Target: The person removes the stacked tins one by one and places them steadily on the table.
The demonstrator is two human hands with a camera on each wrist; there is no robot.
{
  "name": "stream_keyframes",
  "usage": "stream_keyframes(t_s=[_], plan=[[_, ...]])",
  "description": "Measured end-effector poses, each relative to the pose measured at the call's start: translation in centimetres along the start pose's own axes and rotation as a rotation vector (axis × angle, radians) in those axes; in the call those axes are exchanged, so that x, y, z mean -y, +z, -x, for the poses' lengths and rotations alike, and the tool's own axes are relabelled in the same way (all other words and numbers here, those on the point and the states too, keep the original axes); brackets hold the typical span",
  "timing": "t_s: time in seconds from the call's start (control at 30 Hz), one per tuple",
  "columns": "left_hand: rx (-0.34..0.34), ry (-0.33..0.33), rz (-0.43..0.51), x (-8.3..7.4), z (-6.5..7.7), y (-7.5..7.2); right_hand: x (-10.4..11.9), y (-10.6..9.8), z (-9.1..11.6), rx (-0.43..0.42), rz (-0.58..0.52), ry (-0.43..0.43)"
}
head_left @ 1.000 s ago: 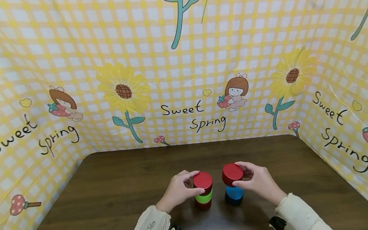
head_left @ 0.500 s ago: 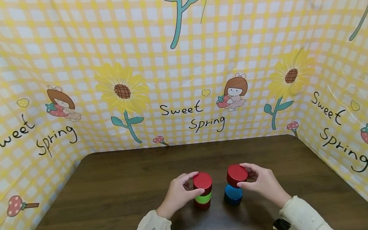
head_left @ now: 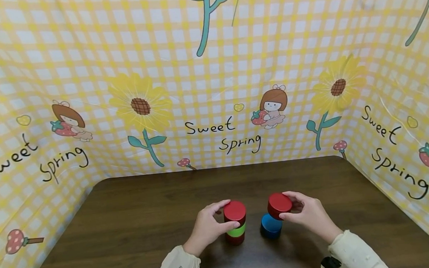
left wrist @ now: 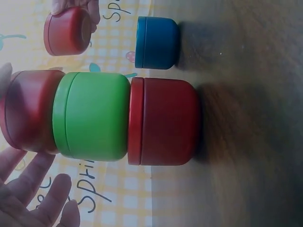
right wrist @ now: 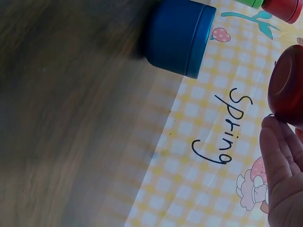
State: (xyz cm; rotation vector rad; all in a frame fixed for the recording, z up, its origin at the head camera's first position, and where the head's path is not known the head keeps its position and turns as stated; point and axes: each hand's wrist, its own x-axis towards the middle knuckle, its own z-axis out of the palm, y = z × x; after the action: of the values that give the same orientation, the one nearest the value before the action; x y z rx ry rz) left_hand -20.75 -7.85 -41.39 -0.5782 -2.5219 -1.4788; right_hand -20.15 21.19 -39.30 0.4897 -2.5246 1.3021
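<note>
Red jar (head_left: 279, 206) is held aloft between the thumb and fingers of a person's right hand (head_left: 309, 214), just right of a blue jar (head_left: 271, 227) standing on the brown table (head_left: 131, 221). Left of the blue jar, the left hand (head_left: 207, 226) grips the upper red jar (head_left: 235, 211), which touches a green jar (left wrist: 94, 116) atop a lower red jar (left wrist: 169, 120).

Well apart from the far edge of the surface (head_left: 148, 199), a three-canister stack (head_left: 237, 231) stands left of a lone canister (head_left: 270, 228); a raised canister (head_left: 279, 204) is above and right of the latter.
</note>
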Motion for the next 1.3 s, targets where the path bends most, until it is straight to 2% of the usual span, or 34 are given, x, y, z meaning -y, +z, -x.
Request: stream_keyframes(t_s=[0.13,0.63,0.97,1.3], plan=[[-0.002,-0.034,0.020,0.0,0.0,0.0,-0.1,-0.4,0.0,-0.024,0.019,-0.003],[0.024,-0.051,0.094,0.1,0.0,-0.5,-1.1,-1.8,0.3,-0.061,0.066,0.038],[0.050,-0.087,0.100,0.1,-0.2,-0.7,-1.6,-2.5,0.9,-0.055,0.087,0.091],[0.052,-0.101,0.110,0.1,-0.3,-0.6,-2.3,-3.1,1.7,-0.079,0.101,0.085]])
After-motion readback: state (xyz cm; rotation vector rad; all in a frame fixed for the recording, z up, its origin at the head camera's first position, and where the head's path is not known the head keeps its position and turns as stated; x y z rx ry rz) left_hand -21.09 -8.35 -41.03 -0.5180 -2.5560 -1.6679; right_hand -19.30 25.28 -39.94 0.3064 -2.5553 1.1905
